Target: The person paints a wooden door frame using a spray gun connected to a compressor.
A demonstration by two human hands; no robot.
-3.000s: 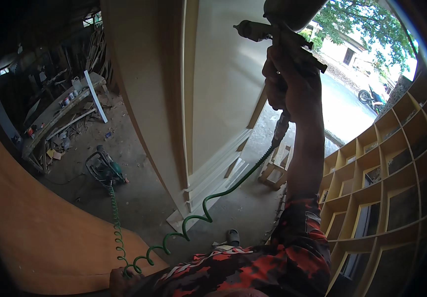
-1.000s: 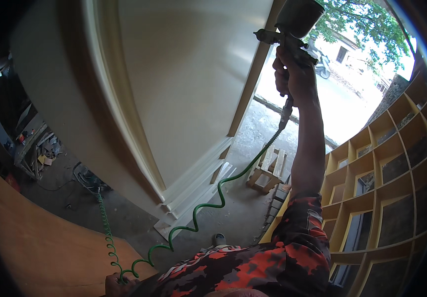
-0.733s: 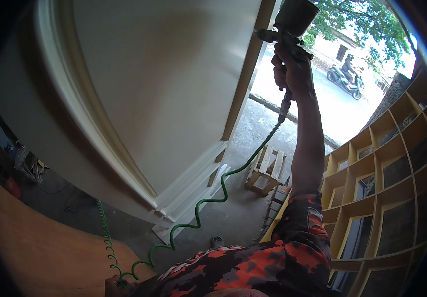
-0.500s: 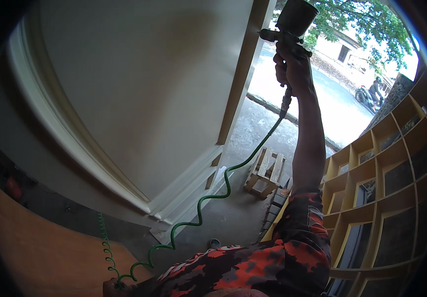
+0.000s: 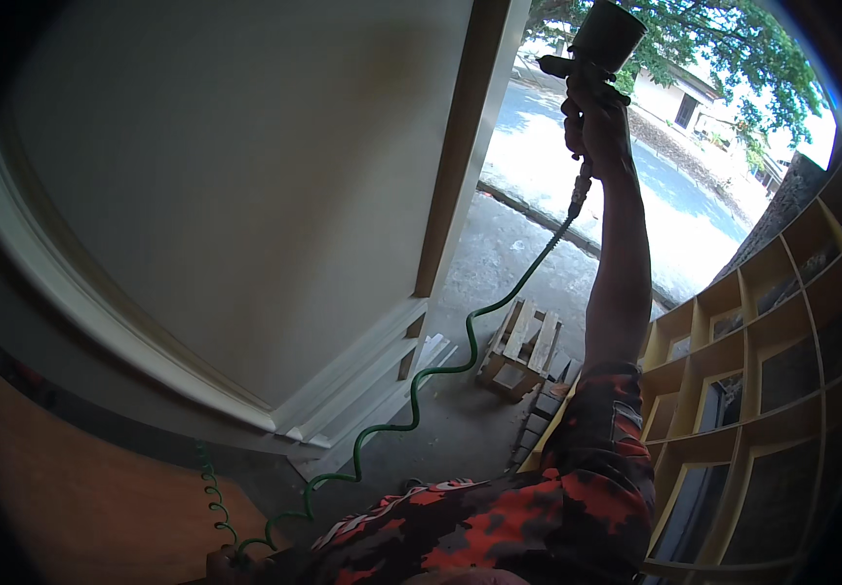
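High in the picture, my right hand (image 5: 598,127) is wrapped round the grip of a spray gun (image 5: 608,39) with a dark cup on top. My arm is stretched far out, and the gun's nozzle points left, past the edge of a large pale panel (image 5: 235,195) with moulded trim. From the bottom of the grip a green coiled air hose (image 5: 417,395) loops down to the lower left. There my left hand (image 5: 229,563) is closed on the hose, dim and partly cut off by the lower edge.
A small wooden pallet-like stand (image 5: 523,346) is on the grey floor beyond the panel's corner. Yellowish wooden shelving (image 5: 733,370) with square compartments lines the right side. An orange-brown board (image 5: 79,468) lies at lower left. Outside are a bright road and a tree trunk (image 5: 782,210).
My right hand and the spray gun have shifted to the right, away from the panel's edge. The panel sits further left in view. A motorcycle rider on the road has gone from sight.
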